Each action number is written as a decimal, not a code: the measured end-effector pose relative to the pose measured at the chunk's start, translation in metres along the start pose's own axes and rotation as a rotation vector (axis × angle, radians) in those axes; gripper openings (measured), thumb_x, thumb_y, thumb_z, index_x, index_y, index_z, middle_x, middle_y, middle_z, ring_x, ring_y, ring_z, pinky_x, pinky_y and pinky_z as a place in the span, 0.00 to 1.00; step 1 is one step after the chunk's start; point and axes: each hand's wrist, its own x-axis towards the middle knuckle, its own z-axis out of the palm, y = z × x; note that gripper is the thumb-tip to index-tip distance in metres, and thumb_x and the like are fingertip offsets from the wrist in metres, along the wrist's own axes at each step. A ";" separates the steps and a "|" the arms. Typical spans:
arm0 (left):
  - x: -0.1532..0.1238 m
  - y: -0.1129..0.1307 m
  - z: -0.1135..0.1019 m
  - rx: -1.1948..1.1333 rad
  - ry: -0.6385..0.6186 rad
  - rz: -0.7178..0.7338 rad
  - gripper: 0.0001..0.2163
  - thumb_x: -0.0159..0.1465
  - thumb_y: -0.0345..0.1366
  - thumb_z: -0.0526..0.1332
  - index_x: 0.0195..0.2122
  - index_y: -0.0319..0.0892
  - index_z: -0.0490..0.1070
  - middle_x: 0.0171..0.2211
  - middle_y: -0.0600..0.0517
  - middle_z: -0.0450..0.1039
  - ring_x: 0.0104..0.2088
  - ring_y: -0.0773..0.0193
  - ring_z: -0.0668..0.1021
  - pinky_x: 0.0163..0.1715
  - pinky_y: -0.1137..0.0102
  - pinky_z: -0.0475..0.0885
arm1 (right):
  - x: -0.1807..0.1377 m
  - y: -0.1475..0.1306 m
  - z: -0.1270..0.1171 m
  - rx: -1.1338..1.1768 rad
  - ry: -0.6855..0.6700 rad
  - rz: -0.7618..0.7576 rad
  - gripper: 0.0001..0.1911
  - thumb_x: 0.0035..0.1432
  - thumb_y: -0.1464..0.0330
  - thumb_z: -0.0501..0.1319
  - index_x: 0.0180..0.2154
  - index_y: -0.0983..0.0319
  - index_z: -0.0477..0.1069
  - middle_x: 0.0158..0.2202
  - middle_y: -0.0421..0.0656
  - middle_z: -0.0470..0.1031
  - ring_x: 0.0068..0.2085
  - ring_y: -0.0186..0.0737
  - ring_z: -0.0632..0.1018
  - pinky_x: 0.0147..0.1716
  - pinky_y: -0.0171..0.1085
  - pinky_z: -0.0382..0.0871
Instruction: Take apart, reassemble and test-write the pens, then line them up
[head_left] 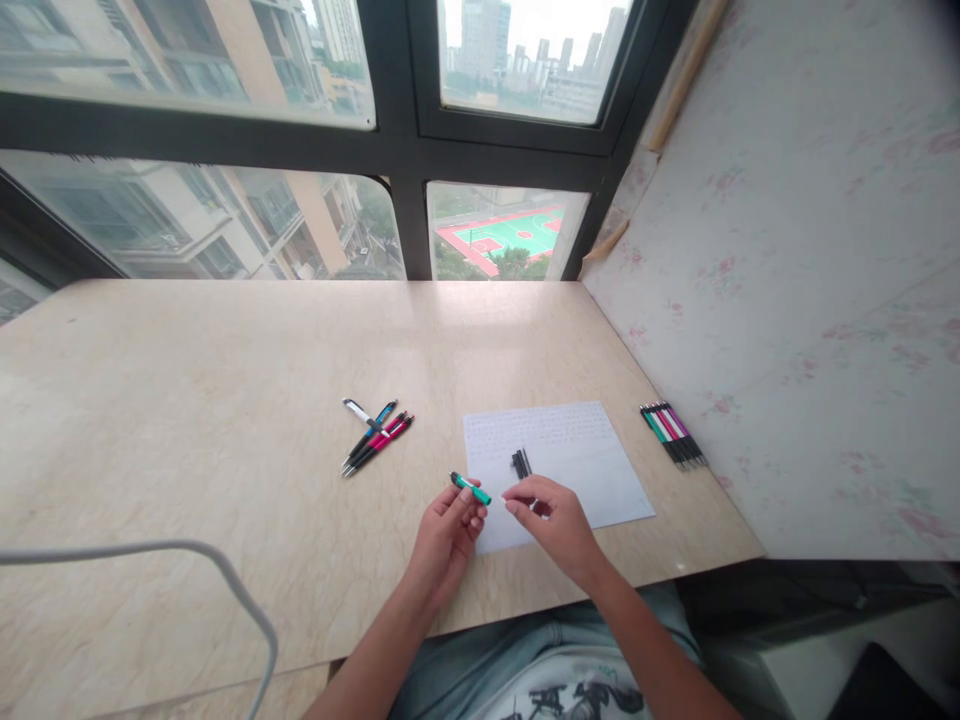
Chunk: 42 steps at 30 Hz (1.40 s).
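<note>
Holds a green pen barrel [471, 488] in the left hand [448, 535], with loose pens [382, 437] at its ten o'clock, the right hand [553, 520] at three.

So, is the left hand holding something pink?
No, the left hand holds a green pen part, and the pink pens lie on the table.

Handwriting [525, 424] on a rectangular white paper sheet [600, 480] proves too small to read as a bare right hand [557, 518] partly hides slim black cylindrical parts [519, 463].
</note>
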 end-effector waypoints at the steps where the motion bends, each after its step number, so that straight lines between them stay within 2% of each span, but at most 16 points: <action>1: 0.000 0.000 0.000 -0.006 -0.003 0.002 0.12 0.55 0.34 0.71 0.39 0.35 0.76 0.27 0.53 0.72 0.26 0.74 0.73 0.27 0.81 0.70 | -0.001 -0.005 0.002 0.012 -0.016 -0.003 0.07 0.59 0.67 0.61 0.34 0.59 0.79 0.33 0.42 0.79 0.33 0.36 0.77 0.26 0.31 0.69; 5: 0.000 -0.002 -0.001 -0.008 -0.010 0.003 0.11 0.56 0.33 0.71 0.38 0.35 0.76 0.28 0.52 0.73 0.27 0.74 0.73 0.28 0.81 0.70 | -0.001 -0.012 0.006 0.026 -0.036 -0.011 0.07 0.59 0.68 0.61 0.33 0.59 0.78 0.32 0.42 0.78 0.32 0.35 0.77 0.26 0.31 0.68; 20: -0.003 -0.003 0.001 0.005 -0.007 -0.010 0.10 0.56 0.32 0.70 0.38 0.34 0.77 0.28 0.51 0.74 0.27 0.74 0.74 0.29 0.81 0.71 | -0.002 -0.008 0.006 -0.038 0.031 -0.059 0.07 0.59 0.68 0.61 0.34 0.60 0.79 0.31 0.42 0.77 0.30 0.36 0.75 0.25 0.32 0.67; 33: -0.004 -0.002 0.003 -0.006 -0.002 -0.011 0.11 0.55 0.32 0.71 0.38 0.34 0.76 0.28 0.51 0.74 0.27 0.74 0.75 0.29 0.81 0.71 | -0.003 -0.006 0.006 -0.074 0.026 -0.052 0.06 0.58 0.72 0.61 0.33 0.59 0.77 0.31 0.41 0.77 0.30 0.35 0.75 0.25 0.31 0.66; 38: -0.002 -0.001 0.002 -0.010 0.007 -0.012 0.12 0.55 0.32 0.71 0.39 0.35 0.76 0.29 0.50 0.75 0.27 0.73 0.75 0.28 0.81 0.71 | 0.000 0.013 -0.014 -0.326 0.058 0.020 0.06 0.59 0.72 0.59 0.33 0.60 0.75 0.32 0.41 0.76 0.30 0.35 0.74 0.31 0.34 0.66; 42: -0.003 -0.001 0.004 -0.003 0.024 -0.008 0.13 0.54 0.33 0.72 0.38 0.35 0.76 0.28 0.50 0.75 0.26 0.73 0.75 0.28 0.81 0.71 | -0.003 0.025 -0.027 -0.653 0.046 0.195 0.04 0.59 0.70 0.60 0.35 0.60 0.73 0.34 0.41 0.76 0.31 0.37 0.75 0.31 0.35 0.63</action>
